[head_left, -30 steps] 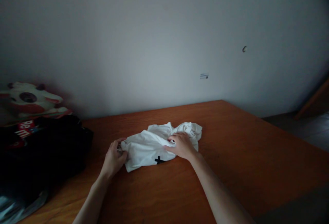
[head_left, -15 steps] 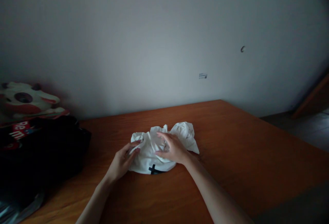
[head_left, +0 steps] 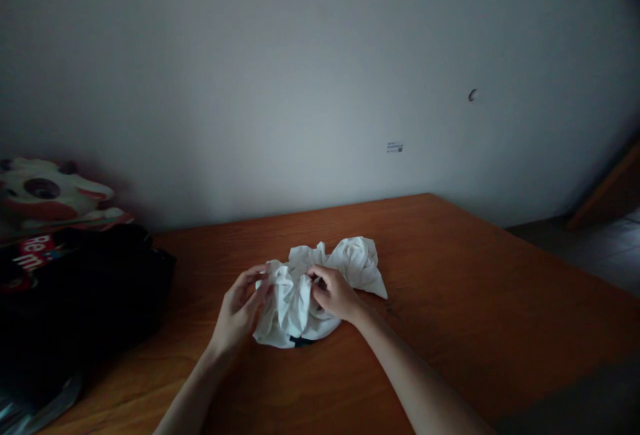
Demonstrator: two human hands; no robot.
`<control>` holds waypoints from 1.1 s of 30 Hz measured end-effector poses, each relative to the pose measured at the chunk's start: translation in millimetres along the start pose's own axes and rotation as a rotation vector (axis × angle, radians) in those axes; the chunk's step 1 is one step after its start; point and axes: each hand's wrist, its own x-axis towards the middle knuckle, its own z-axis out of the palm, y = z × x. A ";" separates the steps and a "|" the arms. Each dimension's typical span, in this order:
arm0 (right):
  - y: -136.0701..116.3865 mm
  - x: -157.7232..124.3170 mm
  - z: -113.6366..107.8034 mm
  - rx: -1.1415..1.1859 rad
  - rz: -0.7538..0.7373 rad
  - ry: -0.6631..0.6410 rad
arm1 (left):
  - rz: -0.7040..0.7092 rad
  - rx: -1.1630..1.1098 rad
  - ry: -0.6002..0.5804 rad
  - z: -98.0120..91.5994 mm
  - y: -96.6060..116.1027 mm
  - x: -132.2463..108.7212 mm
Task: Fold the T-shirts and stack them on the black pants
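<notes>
A crumpled white garment (head_left: 287, 312) with a dark printed mark near its front edge lies bunched on the wooden table. At its left side, my left hand (head_left: 239, 307) has thumb and fingertips closing on a raised fold. My right hand (head_left: 337, 296) pinches the fabric from the right, its fingers curled and thumb against the cloth. Between the two hands the material stands up in loose folds. The right end of the garment (head_left: 363, 265) lies rumpled beyond my right hand. Its exact cut is hidden by the creases.
The wooden table (head_left: 475, 315) runs up to a pale wall (head_left: 300, 88). At the left sits a heap of black fabric (head_left: 100, 302) with a red printed patch, and behind it a cow-like plush toy (head_left: 55, 192). A small label (head_left: 395, 147) is on the wall.
My right hand has closed from spread fingers into a pinch on the garment. Fabric between the hands has been gathered up, and the dark mark is now partly covered by folds.
</notes>
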 end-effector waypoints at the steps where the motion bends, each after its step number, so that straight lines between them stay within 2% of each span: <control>1: -0.2 0.5 -0.2 0.098 0.036 0.021 | 0.035 0.073 0.032 -2.6 -4.1 2.0; 4: -1.0 2.6 -1.5 0.280 0.100 0.062 | 0.067 0.262 -0.007 -8.1 -12.5 5.1; 9: -3.9 6.6 -5.9 0.370 0.028 0.239 | 0.077 0.562 -0.096 -6.7 -10.8 5.9; 11: -3.6 8.0 -9.0 0.386 0.051 0.248 | 0.091 0.585 -0.071 -6.9 -8.6 7.1; 13: -1.2 9.4 -13.4 0.372 0.105 0.316 | 0.112 0.546 0.042 -10.8 -7.3 8.9; 18: 8.3 12.8 -30.5 0.207 0.206 0.707 | 0.113 0.382 0.490 -30.0 -3.7 13.4; 20: 11.1 13.7 -35.6 0.159 0.219 0.769 | 0.089 0.348 0.596 -33.7 1.3 13.1; 22: 12.7 14.3 -37.6 0.132 0.222 0.765 | 0.079 0.295 0.599 -32.6 8.9 11.4; 27: 14.0 11.0 -35.4 -0.004 0.182 0.667 | 0.016 0.199 0.462 -23.6 23.7 7.7; 30: 14.5 3.3 -34.8 -0.293 0.085 0.421 | -0.058 0.246 0.300 -23.7 16.3 8.3; 33: 16.7 -4.6 -36.0 -0.546 0.042 0.142 | -0.062 0.523 0.039 -27.0 1.7 7.2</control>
